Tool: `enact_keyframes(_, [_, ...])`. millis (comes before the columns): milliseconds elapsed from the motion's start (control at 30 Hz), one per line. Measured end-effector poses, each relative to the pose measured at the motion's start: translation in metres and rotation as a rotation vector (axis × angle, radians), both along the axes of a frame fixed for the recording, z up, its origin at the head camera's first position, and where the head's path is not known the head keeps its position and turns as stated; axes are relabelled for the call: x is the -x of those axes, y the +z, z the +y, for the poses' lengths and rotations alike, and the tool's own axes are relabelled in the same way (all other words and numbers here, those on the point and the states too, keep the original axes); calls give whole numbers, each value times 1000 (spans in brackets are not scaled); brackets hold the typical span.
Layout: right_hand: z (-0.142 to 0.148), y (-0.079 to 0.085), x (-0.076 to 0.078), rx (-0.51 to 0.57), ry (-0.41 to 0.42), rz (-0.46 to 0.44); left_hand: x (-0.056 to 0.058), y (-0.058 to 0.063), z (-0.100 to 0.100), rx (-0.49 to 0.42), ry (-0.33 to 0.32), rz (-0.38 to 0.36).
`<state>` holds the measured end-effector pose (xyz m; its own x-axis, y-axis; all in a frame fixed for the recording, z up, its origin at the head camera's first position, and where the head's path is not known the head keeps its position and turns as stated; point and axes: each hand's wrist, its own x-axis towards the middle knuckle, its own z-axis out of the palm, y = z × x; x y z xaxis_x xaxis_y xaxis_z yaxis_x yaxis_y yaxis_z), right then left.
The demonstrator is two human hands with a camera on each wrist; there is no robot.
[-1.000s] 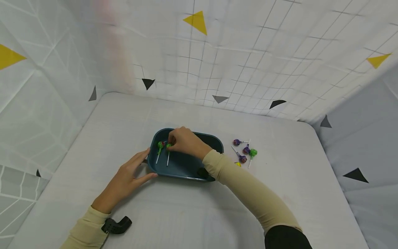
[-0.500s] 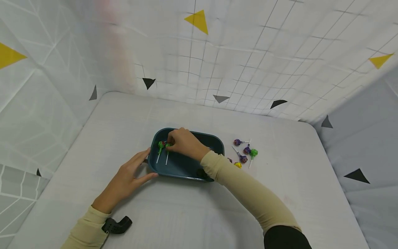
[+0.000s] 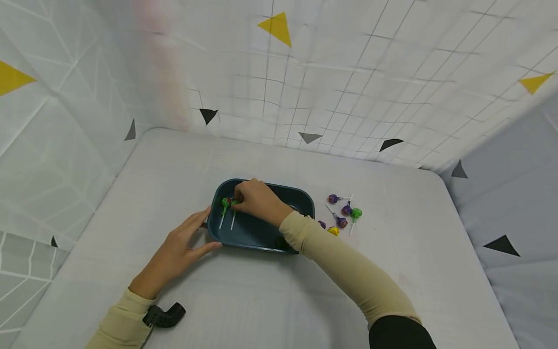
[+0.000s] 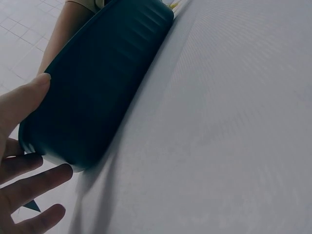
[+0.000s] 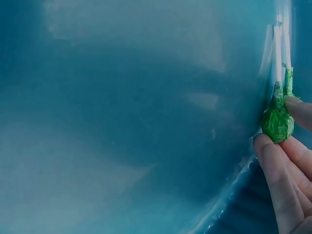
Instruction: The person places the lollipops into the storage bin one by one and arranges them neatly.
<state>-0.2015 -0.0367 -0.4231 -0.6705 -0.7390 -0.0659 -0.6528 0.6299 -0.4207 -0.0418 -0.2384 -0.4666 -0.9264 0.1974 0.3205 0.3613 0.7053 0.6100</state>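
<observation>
Sleeve (image 3: pixel 335 257) crosses tray (image 3: pixel 255 232) near loose lollipops (image 3: pixel 341 222); right hand (image 3: pixel 261 201) pinches green lollipop (image 5: pixel 277 124), left hand (image 3: pixel 175 252) spread.

The left arm (image 3: pixel 123 312) reaches from the head view's lower left, the left hand (image 3: pixel 172 254) spread with thumb (image 4: pixel 29 100) apart; the right arm (image 3: pixel 348 266) slants in from the lower right, the right hand (image 3: pixel 261 201) pinching near the centre.

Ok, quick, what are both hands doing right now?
Left hand: open, touching the left end of the dark blue tray.
Right hand: closed, pinching a green-wrapped lollipop inside the tray.
</observation>
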Motion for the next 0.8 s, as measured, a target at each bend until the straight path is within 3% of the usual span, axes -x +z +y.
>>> enact_keyframes(800, [2,0,-1,29,-3,-10,-1,3,1,-1,-17,-2])
